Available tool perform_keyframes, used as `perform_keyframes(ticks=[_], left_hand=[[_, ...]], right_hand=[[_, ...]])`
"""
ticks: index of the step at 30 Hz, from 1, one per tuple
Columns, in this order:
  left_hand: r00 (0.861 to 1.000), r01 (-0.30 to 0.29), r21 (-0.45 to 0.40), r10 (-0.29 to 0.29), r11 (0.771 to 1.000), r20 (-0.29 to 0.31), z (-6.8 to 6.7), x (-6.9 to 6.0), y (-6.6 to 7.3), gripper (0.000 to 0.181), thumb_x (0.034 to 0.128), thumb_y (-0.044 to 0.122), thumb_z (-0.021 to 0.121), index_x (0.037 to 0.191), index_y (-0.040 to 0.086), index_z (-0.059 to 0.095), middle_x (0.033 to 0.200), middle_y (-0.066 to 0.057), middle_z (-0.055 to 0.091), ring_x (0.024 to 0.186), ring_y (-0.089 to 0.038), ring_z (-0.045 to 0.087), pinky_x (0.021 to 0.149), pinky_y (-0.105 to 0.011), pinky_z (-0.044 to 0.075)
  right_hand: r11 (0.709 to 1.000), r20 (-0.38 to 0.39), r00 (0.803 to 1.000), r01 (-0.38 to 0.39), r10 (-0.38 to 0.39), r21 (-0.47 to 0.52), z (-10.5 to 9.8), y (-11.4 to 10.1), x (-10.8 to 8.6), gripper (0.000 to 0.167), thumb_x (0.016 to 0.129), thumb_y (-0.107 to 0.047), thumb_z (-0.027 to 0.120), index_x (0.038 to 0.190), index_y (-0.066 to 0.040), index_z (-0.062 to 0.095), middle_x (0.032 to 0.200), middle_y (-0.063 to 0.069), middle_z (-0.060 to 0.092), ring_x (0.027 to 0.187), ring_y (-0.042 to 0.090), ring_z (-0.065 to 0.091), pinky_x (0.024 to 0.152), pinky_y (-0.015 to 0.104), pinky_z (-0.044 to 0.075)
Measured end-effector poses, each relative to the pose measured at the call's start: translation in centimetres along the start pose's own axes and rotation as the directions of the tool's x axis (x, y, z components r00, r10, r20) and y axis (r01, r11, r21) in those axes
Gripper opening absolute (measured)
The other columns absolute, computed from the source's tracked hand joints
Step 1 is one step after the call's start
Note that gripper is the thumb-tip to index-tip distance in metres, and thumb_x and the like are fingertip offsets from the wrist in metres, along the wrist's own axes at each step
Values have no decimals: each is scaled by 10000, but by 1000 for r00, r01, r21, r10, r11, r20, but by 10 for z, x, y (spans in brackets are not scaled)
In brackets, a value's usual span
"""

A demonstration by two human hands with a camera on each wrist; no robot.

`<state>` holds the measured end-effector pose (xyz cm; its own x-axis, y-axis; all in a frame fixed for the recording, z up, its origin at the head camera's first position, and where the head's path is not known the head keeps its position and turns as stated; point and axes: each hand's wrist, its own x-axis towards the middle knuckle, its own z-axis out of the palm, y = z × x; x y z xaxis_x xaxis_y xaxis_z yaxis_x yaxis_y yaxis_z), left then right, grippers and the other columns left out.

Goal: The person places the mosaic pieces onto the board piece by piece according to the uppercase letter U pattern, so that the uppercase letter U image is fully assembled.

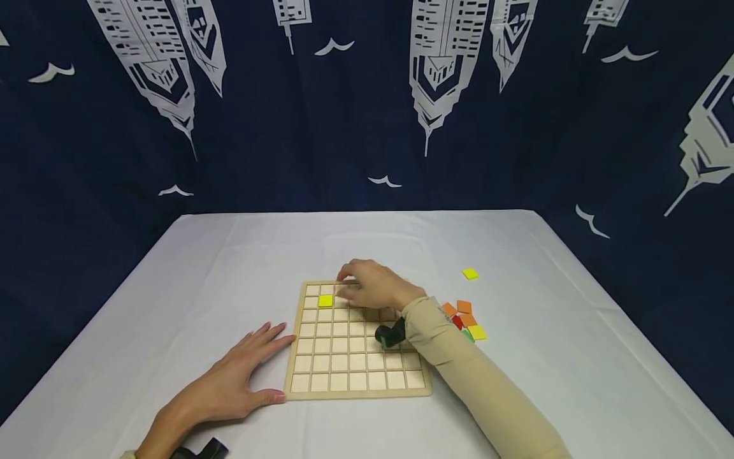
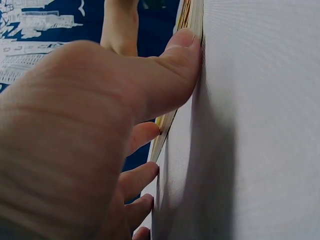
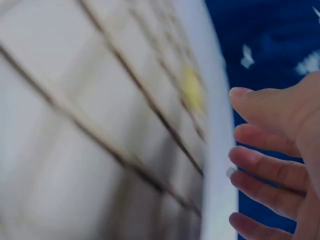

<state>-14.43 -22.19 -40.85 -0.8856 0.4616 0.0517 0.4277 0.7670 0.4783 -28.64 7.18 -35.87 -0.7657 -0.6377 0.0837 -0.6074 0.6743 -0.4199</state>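
Observation:
A wooden grid board [image 1: 338,364] lies on the white cloth, with one yellow tile [image 1: 325,301] in a cell near its upper left corner. Along the board's left edge rests my left hand [image 1: 232,376], thumb and fingertips touching the rim, fingers spread; the left wrist view shows the thumb against the board's side [image 2: 196,20]. Over the board's top rows is my right hand [image 1: 375,285], its fingers loosely bent. In the right wrist view those fingers [image 3: 270,165] are apart, with no tile seen between them. The right forearm hides part of the board's right side.
Right of the board lies a loose group of orange [image 1: 464,306], red, green and yellow tiles [image 1: 477,332], partly behind the right sleeve. Another yellow tile [image 1: 470,274] lies farther back. A dark blue patterned curtain [image 1: 298,127] hangs behind the white table [image 1: 246,255].

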Motion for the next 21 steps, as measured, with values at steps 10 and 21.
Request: perform_keyframes(ticks=[10,21], left_hand=[[999,-17,8,18,1000,-31,2,-5,-1,811,816,546,783,1523,316,460,1650,-60,362,1536,-423,276,1193,-656,229],[1000,-7,2,7,1000,-3,1,-1,0,811,832,543,773,1533,294,449,1662,-68,337,1553,-412,244,1222,-653,208]], right_hand=[[925,-134,919,-378,370,-41,-75,94,-56,378,965,-213,666,1251,34,649,1232,213,682,1125,354,644,977,500,533],[720,55,721,-680,691,-136,-95,131,-102,440,891,-281,680,1184,41,614,1200,245,632,1002,360,596,808,475,526]])
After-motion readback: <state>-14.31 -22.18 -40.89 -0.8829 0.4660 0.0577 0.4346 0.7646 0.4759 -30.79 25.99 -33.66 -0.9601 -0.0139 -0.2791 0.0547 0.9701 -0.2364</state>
